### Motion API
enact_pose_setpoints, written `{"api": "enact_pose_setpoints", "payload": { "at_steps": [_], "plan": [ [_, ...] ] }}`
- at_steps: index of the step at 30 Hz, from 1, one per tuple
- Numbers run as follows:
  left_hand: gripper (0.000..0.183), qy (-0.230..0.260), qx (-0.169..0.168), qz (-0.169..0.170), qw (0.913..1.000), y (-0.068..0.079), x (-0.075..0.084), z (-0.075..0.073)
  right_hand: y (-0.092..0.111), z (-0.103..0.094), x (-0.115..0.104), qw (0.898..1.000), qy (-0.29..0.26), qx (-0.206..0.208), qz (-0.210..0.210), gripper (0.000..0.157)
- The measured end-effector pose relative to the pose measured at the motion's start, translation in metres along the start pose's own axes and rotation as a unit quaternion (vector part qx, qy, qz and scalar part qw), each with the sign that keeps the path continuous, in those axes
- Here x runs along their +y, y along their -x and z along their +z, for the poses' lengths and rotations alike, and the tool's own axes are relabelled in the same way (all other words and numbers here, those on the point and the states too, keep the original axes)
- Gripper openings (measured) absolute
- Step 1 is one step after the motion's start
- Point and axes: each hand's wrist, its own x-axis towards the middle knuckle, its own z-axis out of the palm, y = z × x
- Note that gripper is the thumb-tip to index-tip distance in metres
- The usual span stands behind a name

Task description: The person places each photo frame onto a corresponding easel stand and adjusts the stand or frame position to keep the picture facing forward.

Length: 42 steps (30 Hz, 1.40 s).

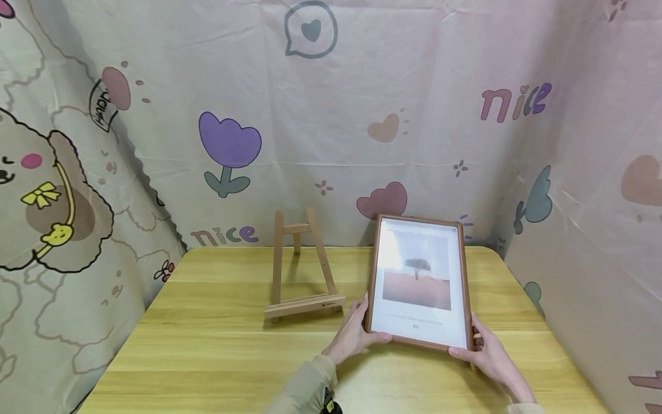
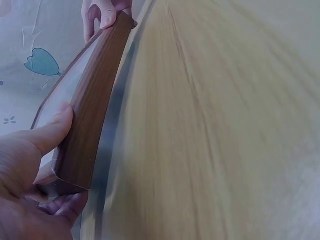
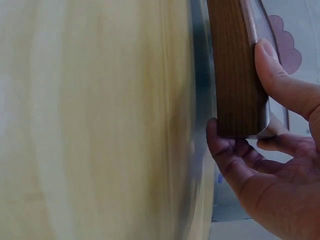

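Note:
A brown wooden picture frame with a print of a tree is tilted up over the right part of the table. My left hand grips its lower left corner, thumb on the front face and fingers curled behind. At the lower right corner my right hand holds it the same way. Both wrist views show the frame's thick wooden edge close over the tabletop, with thumb and fingers on either side. To the left of my left hand stands a small wooden easel with a ledge across its front.
The wooden table has a back edge right against a printed cloth with hearts, flowers and lettering. More cloth hangs along the left and right sides. A dark band with a yellow mark sits at my left sleeve.

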Motion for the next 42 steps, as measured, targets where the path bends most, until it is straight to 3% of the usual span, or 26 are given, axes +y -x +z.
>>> {"api": "enact_pose_setpoints", "payload": {
  "at_steps": [7, 24, 42],
  "plan": [
    [0.115, 0.008, 0.019, 0.001, 0.9998, -0.001, 0.0, -0.001, -0.001, 0.003, 0.0, 0.998, 0.013, 0.04, -0.036, 0.112],
    [0.115, 0.009, 0.065, 0.046, 0.9968, -0.004, -0.004, -0.002, -0.003, 0.009, -0.004, 0.989, -0.001, 0.109, -0.096, 0.111],
    [0.114, 0.0, 0.106, 0.092, 0.9901, -0.003, -0.004, -0.005, -0.005, 0.016, -0.01, 0.97, 0.003, 0.177, -0.165, 0.112]
  ]
}}
